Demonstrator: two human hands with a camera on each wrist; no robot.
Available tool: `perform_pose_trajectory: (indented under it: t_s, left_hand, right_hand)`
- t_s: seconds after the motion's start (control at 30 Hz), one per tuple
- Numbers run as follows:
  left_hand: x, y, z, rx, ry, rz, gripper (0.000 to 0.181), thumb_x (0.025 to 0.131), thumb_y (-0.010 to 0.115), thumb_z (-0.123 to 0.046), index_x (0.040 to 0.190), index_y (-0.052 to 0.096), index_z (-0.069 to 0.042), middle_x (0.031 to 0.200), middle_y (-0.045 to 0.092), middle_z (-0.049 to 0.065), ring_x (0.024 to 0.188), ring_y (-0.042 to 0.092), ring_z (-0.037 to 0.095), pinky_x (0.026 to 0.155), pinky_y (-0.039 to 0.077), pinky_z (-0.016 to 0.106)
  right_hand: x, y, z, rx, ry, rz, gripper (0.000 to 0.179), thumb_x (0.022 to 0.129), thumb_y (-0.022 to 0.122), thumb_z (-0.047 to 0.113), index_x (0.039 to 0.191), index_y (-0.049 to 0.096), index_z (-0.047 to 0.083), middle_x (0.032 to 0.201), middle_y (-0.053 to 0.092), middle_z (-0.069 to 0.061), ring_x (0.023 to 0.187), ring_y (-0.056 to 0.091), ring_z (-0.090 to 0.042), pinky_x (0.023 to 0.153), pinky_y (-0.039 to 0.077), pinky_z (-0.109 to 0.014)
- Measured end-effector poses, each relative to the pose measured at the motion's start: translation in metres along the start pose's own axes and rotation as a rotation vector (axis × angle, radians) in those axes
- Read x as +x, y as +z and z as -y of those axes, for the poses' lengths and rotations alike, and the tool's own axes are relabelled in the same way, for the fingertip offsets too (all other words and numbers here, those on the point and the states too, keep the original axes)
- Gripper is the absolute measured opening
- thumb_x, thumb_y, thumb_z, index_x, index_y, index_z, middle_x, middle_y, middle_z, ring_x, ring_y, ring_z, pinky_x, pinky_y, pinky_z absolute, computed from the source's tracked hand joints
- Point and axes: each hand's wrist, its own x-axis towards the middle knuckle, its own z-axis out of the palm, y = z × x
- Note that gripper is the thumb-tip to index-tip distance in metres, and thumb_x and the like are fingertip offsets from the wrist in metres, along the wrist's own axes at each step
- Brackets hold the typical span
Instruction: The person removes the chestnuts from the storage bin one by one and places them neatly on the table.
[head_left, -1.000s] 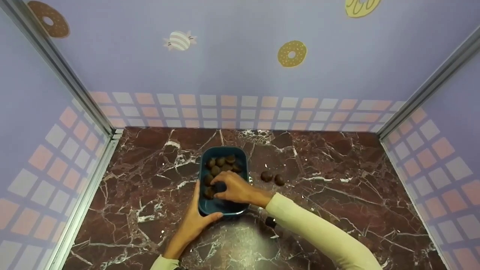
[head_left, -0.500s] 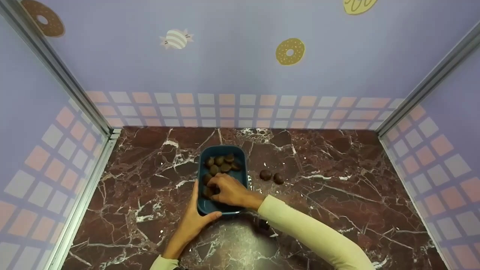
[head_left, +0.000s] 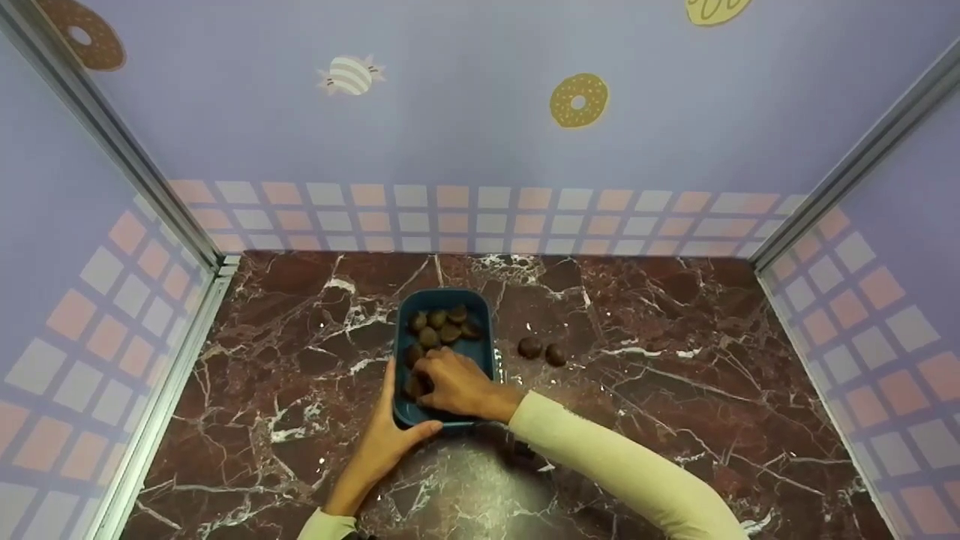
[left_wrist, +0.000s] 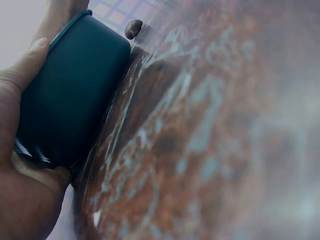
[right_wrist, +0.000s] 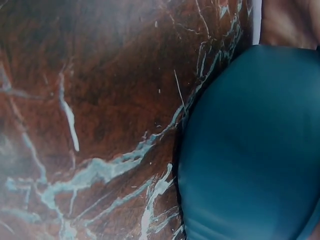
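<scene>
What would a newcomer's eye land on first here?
Probably the blue dish of chestnuts on the dark marbled table, the left hand holding its near-left corner, the right hand inside it. Next, two loose chestnuts right of the dish, then a doughnut picture on the lilac wall behind.

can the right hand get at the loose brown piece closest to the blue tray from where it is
Probably yes, once it lifts out: the right hand is inside the blue tray, whose side stands between it and the loose brown piece. Nothing appears to cover that piece.
</scene>
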Motion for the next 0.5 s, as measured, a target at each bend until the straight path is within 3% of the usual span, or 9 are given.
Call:
perform_pose_trajectory:
  t_s: [0.23,0.5]
  left_hand:
    - [0.0,0.0,-0.002,-0.006,0.013,0.003,0.13,0.091,0.093,-0.015,0.179,-0.002,-0.019,0.184,0.002,0.017,0.168,0.012,0.044,0.132,0.014,0.065]
    - [0.001,0.0,-0.001,-0.066,0.007,0.026,0.129,0.094,0.09,-0.011,0.179,-0.006,-0.021,0.185,0.006,0.015,0.166,0.024,0.04,0.13,0.024,0.06]
  right_hand:
    - [-0.004,-0.009,-0.002,0.031,-0.012,-0.024,0.029,0.093,0.088,0.031,0.116,0.083,0.014,0.109,0.075,-0.003,0.102,0.068,-0.023,0.091,0.06,-0.041]
    - [-0.022,-0.028,-0.008,0.086,-0.001,-0.088,0.034,0.095,0.089,0.032,0.122,0.081,0.013,0.116,0.074,-0.004,0.106,0.066,-0.022,0.091,0.059,-0.038]
